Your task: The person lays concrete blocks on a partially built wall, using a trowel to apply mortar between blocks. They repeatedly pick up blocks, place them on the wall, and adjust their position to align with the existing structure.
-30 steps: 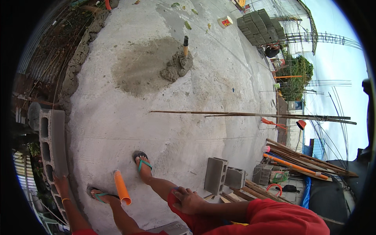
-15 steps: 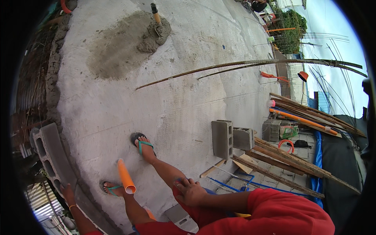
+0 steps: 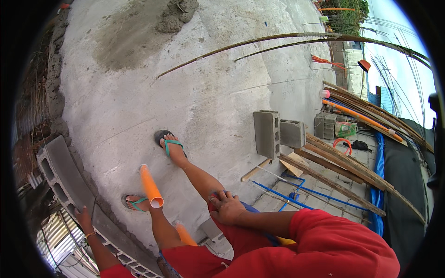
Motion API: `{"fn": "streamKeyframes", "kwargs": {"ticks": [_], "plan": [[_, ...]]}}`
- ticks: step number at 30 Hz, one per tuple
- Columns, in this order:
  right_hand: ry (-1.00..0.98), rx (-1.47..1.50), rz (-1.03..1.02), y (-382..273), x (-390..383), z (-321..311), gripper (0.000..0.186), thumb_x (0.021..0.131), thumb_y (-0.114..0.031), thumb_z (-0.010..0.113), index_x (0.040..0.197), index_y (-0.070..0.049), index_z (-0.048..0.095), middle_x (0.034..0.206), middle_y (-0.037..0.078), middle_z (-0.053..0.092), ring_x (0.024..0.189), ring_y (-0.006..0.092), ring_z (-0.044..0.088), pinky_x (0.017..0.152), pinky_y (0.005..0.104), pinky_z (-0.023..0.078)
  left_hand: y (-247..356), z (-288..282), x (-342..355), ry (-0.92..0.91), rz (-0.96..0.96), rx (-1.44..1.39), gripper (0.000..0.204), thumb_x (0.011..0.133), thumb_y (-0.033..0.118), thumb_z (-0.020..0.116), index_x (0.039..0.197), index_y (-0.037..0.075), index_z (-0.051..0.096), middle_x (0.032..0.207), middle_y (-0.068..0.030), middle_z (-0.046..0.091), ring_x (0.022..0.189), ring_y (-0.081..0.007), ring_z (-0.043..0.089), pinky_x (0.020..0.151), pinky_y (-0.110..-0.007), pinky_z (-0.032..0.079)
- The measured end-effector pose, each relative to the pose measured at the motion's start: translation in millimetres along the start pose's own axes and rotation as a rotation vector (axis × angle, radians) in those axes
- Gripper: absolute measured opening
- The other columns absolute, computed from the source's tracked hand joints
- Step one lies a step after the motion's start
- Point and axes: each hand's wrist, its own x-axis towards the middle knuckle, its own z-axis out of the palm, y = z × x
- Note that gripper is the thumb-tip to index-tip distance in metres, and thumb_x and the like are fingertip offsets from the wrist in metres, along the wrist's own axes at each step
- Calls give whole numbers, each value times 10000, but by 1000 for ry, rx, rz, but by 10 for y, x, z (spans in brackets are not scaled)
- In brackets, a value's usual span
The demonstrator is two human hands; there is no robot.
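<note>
My left hand (image 3: 84, 220) rests on the edge of a row of grey hollow concrete blocks (image 3: 69, 173) at the left, fingers stretched along it and gripping nothing that I can see. My right hand (image 3: 227, 207) lies over my right knee, fingers apart and holding nothing. Both my feet, in dark flip-flops with green straps (image 3: 170, 143), are on the concrete slab (image 3: 125, 106). Between my legs and the blocks an orange pipe (image 3: 150, 185) sticks up from the slab. A second orange pipe (image 3: 185, 235) shows partly behind my leg.
Wet mortar (image 3: 176, 16) lies on a damp patch at the top. Long rusty rebars (image 3: 259, 42) arch across the slab. Right of my leg stand two hollow blocks (image 3: 266, 134), with wooden planks (image 3: 343, 167), blue pipes (image 3: 301, 187) and a dark sheet (image 3: 403, 185) beyond.
The view has shifted, so the slab and its things sit higher in the picture. The tool handle by the mortar has left the frame. Both hands keep their places on block and knee.
</note>
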Motion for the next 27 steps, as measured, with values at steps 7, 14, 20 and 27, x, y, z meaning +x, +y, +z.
{"fn": "streamKeyframes", "kwargs": {"ticks": [7,14,20,27], "plan": [[15,64,-7,-53,24,74,641,926,-425,548,1471,-119,409,1489,228,346,1348,418,363,1035,580,360,261,-124,-162,5,-46,39,722,913,289,660,1446,-94,360,1481,-269,411,1351,-382,432,1110,-408,356],[122,-25,-3,-148,100,167,648,867,-446,603,1413,-116,492,1401,224,415,1250,405,432,996,554,390,561,-182,-445,36,-72,136,749,851,351,682,1421,-58,420,1419,-289,478,1317,-414,468,1091,-416,392],[134,-60,10,-177,128,209,662,845,-420,654,1407,-107,499,1400,217,412,1248,401,427,1001,539,391,714,-219,-531,52,-66,148,736,853,342,693,1415,-57,432,1358,-304,529,1272,-419,516,1054,-413,422],[115,-98,0,-192,131,176,656,877,-440,602,1436,-122,470,1432,205,402,1255,392,435,999,539,393,563,-185,-465,70,-25,127,735,859,360,674,1405,-69,434,1406,-291,491,1306,-418,480,1085,-422,393]]}}
